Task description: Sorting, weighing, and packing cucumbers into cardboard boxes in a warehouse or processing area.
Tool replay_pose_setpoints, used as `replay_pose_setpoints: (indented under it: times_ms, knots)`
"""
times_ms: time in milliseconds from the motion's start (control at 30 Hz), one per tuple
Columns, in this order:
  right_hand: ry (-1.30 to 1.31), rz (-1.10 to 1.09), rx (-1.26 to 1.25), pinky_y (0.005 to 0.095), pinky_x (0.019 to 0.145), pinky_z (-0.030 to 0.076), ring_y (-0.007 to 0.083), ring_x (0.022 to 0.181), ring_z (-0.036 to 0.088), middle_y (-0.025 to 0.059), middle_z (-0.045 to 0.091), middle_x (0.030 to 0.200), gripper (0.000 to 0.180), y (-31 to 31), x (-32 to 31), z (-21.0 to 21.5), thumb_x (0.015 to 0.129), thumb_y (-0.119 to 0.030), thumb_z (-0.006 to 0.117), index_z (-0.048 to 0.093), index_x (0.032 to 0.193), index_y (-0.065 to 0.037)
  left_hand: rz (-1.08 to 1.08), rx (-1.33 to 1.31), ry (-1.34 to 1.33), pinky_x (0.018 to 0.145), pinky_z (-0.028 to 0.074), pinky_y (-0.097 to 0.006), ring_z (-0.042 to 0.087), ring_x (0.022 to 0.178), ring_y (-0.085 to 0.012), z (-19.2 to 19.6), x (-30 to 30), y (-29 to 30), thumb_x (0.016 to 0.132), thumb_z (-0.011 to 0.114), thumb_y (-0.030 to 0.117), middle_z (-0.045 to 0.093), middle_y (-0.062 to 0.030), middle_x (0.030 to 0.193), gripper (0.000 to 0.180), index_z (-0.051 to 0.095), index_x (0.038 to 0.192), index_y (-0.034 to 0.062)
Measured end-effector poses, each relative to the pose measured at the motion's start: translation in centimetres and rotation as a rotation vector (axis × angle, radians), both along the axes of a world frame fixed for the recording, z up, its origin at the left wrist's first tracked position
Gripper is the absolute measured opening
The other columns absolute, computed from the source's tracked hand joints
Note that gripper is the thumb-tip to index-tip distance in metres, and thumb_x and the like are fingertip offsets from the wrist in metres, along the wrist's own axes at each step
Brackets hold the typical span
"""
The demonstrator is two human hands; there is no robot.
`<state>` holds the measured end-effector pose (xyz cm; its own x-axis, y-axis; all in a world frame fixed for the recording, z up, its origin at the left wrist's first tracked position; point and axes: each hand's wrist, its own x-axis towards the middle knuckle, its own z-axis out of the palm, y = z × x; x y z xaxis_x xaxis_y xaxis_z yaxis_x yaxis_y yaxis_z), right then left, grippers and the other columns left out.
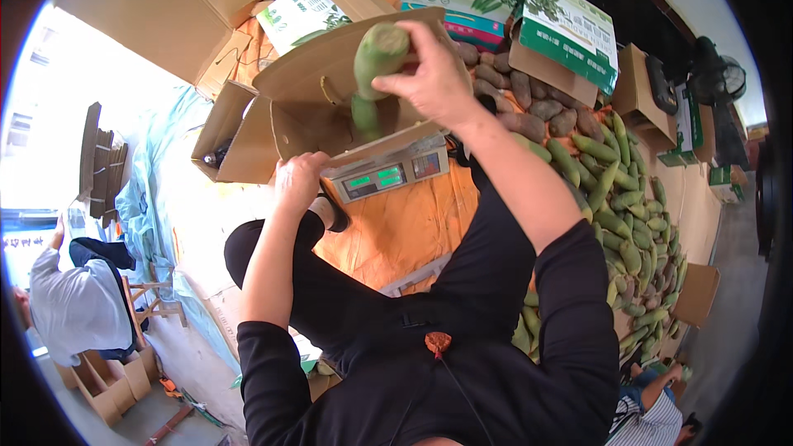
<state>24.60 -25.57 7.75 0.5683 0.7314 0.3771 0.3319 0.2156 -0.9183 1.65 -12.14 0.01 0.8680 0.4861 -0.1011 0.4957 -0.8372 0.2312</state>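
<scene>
My right hand point(431, 74) grips a thick green radish point(382, 51) and holds it over an open cardboard box point(291, 73). Inside that box, just below the held one, another green radish point(365, 116) shows; the rest of the inside is shadowed. At the near left corner of the box, my left hand point(299, 180) is closed on its edge. The box rests on a digital scale point(382, 182) with a lit green display.
Right of me lies a large pile of green radishes point(615, 198), with reddish-brown roots point(537, 107) behind it. Printed cartons point(566, 33) stand at the back. A person in a grey top point(78, 301) sits at far left; another person in stripes point(648, 417) is at lower right.
</scene>
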Motion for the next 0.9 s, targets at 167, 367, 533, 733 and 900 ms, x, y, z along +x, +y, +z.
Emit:
replay_pose_setpoints:
  times_ms: [167,367,533,733,900]
  knots:
    - [0.069,0.166,-0.028,0.0356,0.082,0.048,0.0284,0.094,0.060,0.0155,0.060,0.102,0.063,8.2,-2.5,-6.0,0.062,-0.007,0.079,0.044,0.114,-0.004,-0.014,0.005,0.025,0.082,0.040,-0.049,0.061,0.090,-0.0283,0.4,0.2,-0.1,0.081,0.049,0.005,0.064,-0.0084,0.086,0.020,0.064,0.091,0.0129]
    - [-0.231,0.151,-0.357,0.0401,0.087,0.044,0.0363,0.104,0.055,0.0190,0.057,0.107,0.062,11.5,-2.3,-10.0,0.061,-0.009,0.077,0.044,0.114,-0.007,0.011,-0.052,0.062,0.083,0.040,-0.052,0.061,0.092,-0.0292,0.4,0.5,0.1,0.082,0.048,0.004,0.063,-0.0095,0.085,0.020,0.062,0.093,0.0125]
    - [-0.274,-0.045,-0.472,0.0418,0.089,0.044,0.0385,0.105,0.053,0.0212,0.055,0.110,0.062,7.6,1.8,-8.5,0.061,-0.010,0.078,0.043,0.112,-0.001,0.024,-0.046,0.061,0.082,0.041,-0.052,0.061,0.092,-0.0295,0.8,-0.2,0.2,0.081,0.048,0.003,0.064,-0.0091,0.087,0.022,0.063,0.093,0.0131]
    - [-0.464,-0.162,-0.668,0.0440,0.087,0.045,0.0378,0.105,0.053,0.0192,0.055,0.109,0.058,1.2,6.5,-7.6,0.063,-0.009,0.077,0.044,0.110,-0.004,0.019,-0.040,0.078,0.079,0.041,-0.047,0.061,0.091,-0.0293,0.4,0.1,0.6,0.079,0.049,0.002,0.065,-0.0088,0.088,0.024,0.063,0.094,0.0141]
    - [-0.530,-0.042,-0.665,0.0454,0.085,0.045,0.0392,0.104,0.053,0.0193,0.057,0.105,0.057,0.3,6.1,-7.5,0.062,-0.011,0.078,0.045,0.108,-0.005,0.044,-0.112,-0.036,0.080,0.042,-0.046,0.061,0.089,-0.0304,0.5,0.8,0.2,0.080,0.050,0.005,0.065,-0.0093,0.086,0.019,0.063,0.092,0.0122]
